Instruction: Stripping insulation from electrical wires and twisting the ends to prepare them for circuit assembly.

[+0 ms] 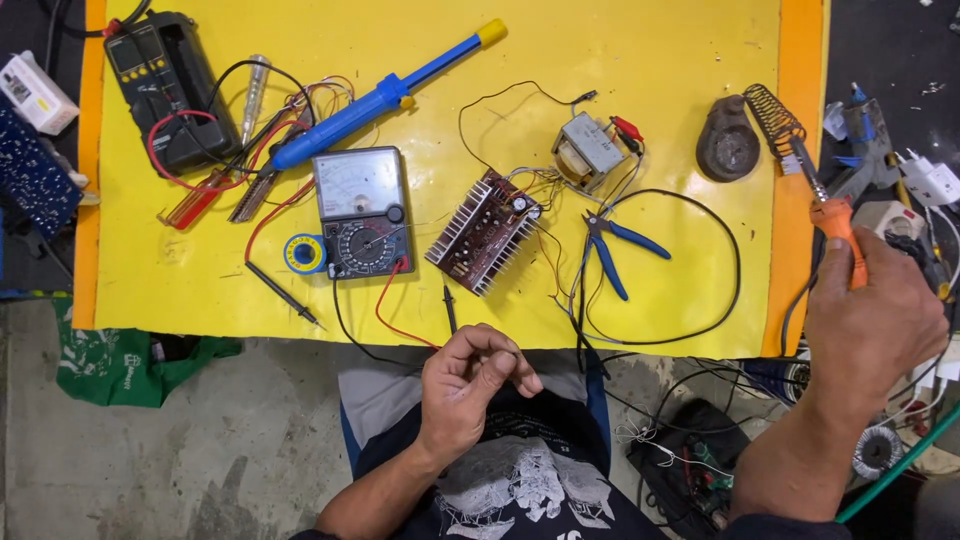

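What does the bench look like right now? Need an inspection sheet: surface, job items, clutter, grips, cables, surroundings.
Surface: yellow mat with orange edges, on a grey floor.
Job's things: orange-handled soldering iron, its tip at the coil stand; circuit board with heatsink; transformer.
Clutter: analog multimeter, digital multimeter, blue desoldering pump, blue pliers, solder reel, red screwdriver.
Grips: right hand closed on the iron's handle; left hand pinched, what it holds too small to tell.
Cables: black lead loop off the mat's edge; red and black probe leads loose.
Surroundings: green bag on the floor, glue gun, plugs at right.
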